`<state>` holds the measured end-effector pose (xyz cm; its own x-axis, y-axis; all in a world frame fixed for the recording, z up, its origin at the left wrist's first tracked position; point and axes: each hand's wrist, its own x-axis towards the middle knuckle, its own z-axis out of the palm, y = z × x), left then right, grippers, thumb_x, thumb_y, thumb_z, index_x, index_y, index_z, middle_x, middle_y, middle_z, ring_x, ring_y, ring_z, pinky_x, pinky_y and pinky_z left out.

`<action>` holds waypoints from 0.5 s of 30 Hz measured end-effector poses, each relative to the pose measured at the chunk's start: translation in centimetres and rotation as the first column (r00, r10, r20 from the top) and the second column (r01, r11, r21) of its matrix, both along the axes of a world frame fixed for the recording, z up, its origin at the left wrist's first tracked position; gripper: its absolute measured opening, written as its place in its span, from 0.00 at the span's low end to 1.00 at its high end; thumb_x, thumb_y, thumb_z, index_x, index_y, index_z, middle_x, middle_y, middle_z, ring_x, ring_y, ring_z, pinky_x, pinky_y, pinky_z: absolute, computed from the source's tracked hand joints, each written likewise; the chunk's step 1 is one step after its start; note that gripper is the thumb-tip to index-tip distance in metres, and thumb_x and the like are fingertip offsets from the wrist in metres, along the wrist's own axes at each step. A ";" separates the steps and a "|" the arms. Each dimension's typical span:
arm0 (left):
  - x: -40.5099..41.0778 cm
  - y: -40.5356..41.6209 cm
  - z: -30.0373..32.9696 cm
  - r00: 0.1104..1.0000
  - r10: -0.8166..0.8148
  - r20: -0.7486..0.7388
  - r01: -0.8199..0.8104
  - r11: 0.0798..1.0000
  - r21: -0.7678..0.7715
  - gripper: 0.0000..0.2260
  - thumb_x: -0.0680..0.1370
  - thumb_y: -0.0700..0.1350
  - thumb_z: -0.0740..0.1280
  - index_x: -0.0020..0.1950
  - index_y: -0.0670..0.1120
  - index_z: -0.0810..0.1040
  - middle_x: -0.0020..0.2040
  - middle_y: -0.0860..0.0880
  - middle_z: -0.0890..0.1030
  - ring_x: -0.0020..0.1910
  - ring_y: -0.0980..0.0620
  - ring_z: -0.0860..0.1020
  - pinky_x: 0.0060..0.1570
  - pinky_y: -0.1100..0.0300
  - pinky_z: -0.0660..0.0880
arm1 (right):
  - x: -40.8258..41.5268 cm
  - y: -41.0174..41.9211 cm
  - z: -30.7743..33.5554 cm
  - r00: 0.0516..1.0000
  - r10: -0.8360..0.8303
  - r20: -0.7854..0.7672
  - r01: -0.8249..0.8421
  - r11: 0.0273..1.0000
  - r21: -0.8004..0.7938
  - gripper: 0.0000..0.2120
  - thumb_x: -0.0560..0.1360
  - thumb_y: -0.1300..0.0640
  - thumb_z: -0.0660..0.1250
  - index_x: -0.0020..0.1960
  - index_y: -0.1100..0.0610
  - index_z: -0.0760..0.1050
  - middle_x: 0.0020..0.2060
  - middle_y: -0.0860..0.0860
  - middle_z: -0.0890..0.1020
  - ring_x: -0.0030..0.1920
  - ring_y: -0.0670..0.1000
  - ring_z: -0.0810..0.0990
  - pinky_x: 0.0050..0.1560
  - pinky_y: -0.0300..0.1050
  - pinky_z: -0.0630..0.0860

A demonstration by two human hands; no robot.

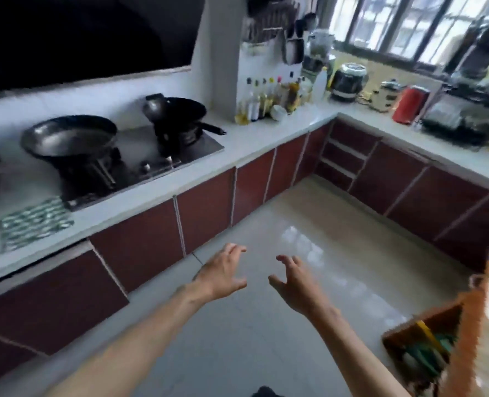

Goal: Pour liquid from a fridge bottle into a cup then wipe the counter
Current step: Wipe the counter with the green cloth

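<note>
My left hand (223,273) and my right hand (295,282) are stretched out in front of me over the tiled floor, a little apart, fingers loosely spread, holding nothing. A white L-shaped counter (254,138) runs along the left and the far right. A green patterned cloth (31,222) lies on the counter at the left, in front of the stove. No fridge, bottle from it or cup can be made out in this blurred view.
A gas stove (151,156) carries a wok (71,138) and a black pot (177,116). Several condiment bottles (266,101) stand in the corner. A rice cooker (348,81), a red kettle (409,104) and a dish rack (466,116) sit on the right counter. An orange-brown container (429,348) is at lower right.
</note>
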<state>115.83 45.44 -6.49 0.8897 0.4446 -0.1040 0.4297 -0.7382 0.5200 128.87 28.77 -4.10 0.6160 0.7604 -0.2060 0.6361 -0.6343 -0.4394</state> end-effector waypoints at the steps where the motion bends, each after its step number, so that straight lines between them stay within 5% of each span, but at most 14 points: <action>1: -2.3 1.7 0.2 0.997 0.079 0.003 -0.079 0.997 -0.004 0.33 0.72 0.52 0.73 0.74 0.48 0.66 0.71 0.48 0.68 0.65 0.46 0.75 0.66 0.56 0.70 | -0.9 2.8 0.1 0.996 0.084 0.010 -0.084 0.996 0.004 0.28 0.80 0.47 0.66 0.75 0.57 0.66 0.70 0.56 0.72 0.70 0.57 0.71 0.69 0.48 0.68; 10: -18.7 9.7 0.6 0.800 0.600 -0.014 -0.599 0.800 0.040 0.28 0.73 0.52 0.70 0.72 0.51 0.66 0.68 0.53 0.66 0.62 0.50 0.75 0.53 0.51 0.77 | -11.8 21.0 0.5 0.791 0.611 0.022 -0.612 0.791 0.027 0.27 0.79 0.46 0.66 0.73 0.57 0.67 0.67 0.55 0.74 0.69 0.57 0.71 0.65 0.49 0.69; 15: -23.1 13.0 0.4 0.663 0.749 -0.010 -0.744 0.660 0.109 0.28 0.73 0.54 0.72 0.71 0.50 0.68 0.67 0.51 0.69 0.64 0.48 0.75 0.58 0.51 0.75 | -14.9 28.0 0.1 0.648 0.762 0.005 -0.762 0.647 0.034 0.27 0.76 0.50 0.68 0.73 0.54 0.68 0.65 0.55 0.75 0.66 0.60 0.73 0.64 0.52 0.72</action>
<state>92.71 58.44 -6.09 0.2499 0.9662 -0.0636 0.8794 -0.1990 0.4326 113.98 56.77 -4.00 -0.1847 0.9668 -0.1768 0.8851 0.0855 -0.4575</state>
